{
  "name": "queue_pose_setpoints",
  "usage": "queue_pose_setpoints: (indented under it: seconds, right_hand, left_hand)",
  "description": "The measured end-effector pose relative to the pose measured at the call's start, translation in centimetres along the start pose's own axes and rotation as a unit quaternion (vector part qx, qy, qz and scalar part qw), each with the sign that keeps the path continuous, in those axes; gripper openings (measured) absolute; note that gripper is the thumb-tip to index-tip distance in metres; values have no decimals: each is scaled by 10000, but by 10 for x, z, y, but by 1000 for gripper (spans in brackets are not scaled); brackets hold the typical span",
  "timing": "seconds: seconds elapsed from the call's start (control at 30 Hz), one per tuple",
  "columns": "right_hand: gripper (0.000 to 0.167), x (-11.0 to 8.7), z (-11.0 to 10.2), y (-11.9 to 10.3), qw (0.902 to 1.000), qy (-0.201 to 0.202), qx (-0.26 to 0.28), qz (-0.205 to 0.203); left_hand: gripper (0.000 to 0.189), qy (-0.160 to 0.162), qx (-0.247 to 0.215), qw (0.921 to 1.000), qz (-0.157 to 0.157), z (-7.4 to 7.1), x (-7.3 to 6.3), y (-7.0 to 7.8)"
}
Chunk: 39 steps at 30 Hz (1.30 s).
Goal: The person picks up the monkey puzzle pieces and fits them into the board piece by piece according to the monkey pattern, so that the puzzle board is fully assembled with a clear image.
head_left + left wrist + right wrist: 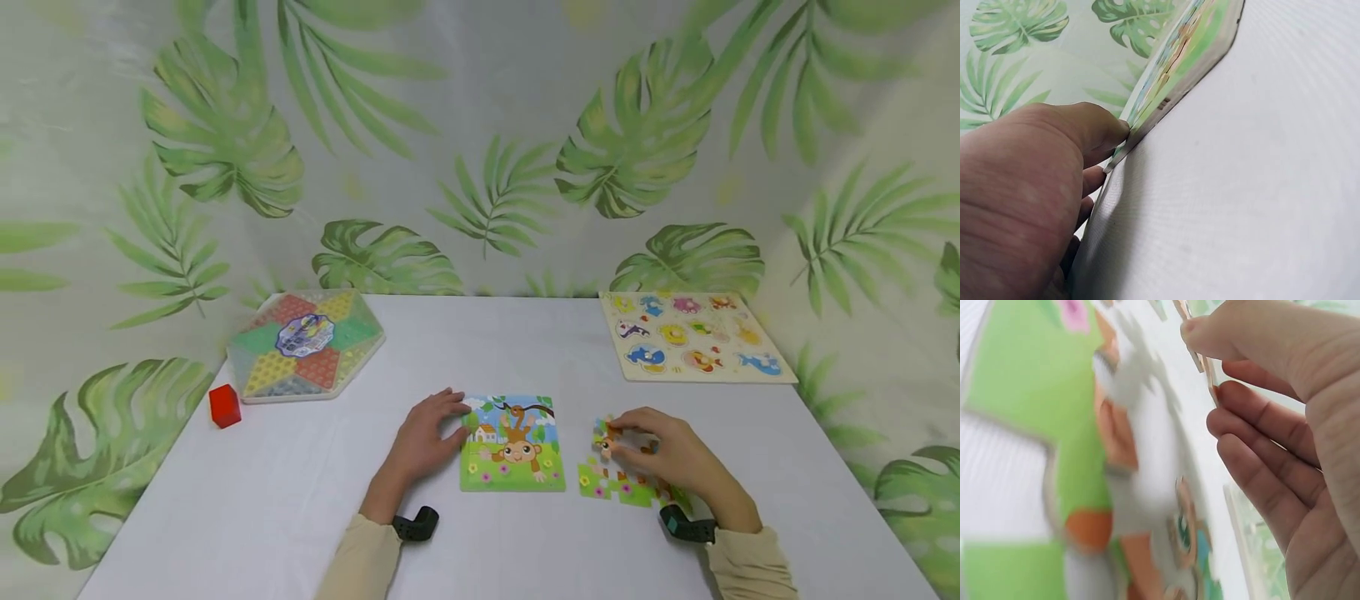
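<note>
My left hand (429,433) rests at the left edge of a square monkey picture puzzle (517,479), which lies flat on the table. In the left wrist view the thumb touches the rim of the puzzle, with the other fingers partly hidden behind it. To the right, my right hand (667,450) is over several loose jigsaw pieces (596,483) that show green grass, flowers and orange-brown monkey parts. Its thumb and fingertips pinch a thin puzzle piece (1200,361), seen nearly edge-on in the right wrist view. The palm hides part of the loose group.
A hexagonal game board (352,333) with coloured triangles lies at the back left, and a red block (225,407) is beside it. At the back right is a wooden peg puzzle (652,333) with sea animals. A leaf-patterned curtain (480,150) hangs behind the white table (300,508).
</note>
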State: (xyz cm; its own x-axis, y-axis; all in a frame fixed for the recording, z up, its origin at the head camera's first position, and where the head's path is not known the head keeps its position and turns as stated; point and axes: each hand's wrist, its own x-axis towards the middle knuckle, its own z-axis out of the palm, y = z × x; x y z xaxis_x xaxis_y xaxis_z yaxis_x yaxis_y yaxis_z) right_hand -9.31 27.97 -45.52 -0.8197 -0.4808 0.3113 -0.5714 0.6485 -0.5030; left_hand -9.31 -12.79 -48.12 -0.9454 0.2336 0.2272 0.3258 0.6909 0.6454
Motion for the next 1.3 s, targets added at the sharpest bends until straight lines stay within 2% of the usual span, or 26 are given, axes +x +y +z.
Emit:
queue_pose_setpoints:
  seconds: [0.3,0.5,0.73,1.07,1.3]
  right_hand:
    - [30,11,0,-7,9994,-44,56,-333]
    - [29,14,2,-16,9979,-56,58,-645]
    - [29,28,-3,-27,9972,2,-16,-750]
    - [25,44,9,-50,9933,-259,227,-1107]
    - [25,58,19,-66,9914,-593,401,-1097]
  left_hand:
    - [30,37,76,9999,84,1,-1,1]
    - [31,19,47,10000,46,4,-9,-2]
    - [32,19,28,9999,140,0,-2,0]
    - [32,-96,-6,9998,184,-2,1,-1]
    - [32,-147,66,9998,87,-2,4,-2]
